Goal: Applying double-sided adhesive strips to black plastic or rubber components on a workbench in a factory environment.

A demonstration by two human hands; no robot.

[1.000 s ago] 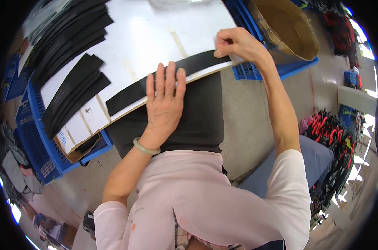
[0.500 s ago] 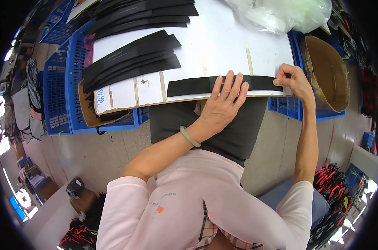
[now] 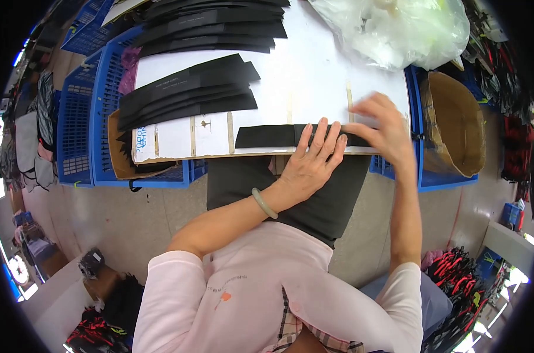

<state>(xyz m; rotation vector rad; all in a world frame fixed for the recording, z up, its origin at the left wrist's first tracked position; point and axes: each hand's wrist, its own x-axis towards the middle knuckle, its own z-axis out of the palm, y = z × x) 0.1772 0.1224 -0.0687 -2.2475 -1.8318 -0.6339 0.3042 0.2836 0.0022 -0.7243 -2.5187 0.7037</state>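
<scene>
A long black flat strip (image 3: 266,136) lies along the near edge of a white board (image 3: 314,88). My left hand (image 3: 313,162), a pale green bangle on its wrist, presses flat on the strip's middle with fingers spread. My right hand (image 3: 383,128) is blurred, raised just over the strip's right end with fingers apart; whether it touches the strip I cannot tell. A fanned pile of similar black strips (image 3: 187,88) rests on the board's left part, and another pile (image 3: 217,23) sits farther back.
Blue plastic crates (image 3: 84,126) stand under and left of the board. A brown cardboard bin (image 3: 455,123) is at the right. A crumpled clear plastic bag (image 3: 396,29) lies at the back right. Dark fabric (image 3: 320,200) covers my lap. Red-and-black items (image 3: 455,282) lie on the floor.
My right hand has come in leftward from the strip's far right end and lifted. My left hand stays pressed on the strip. The view has shifted so the board sits more squarely ahead.
</scene>
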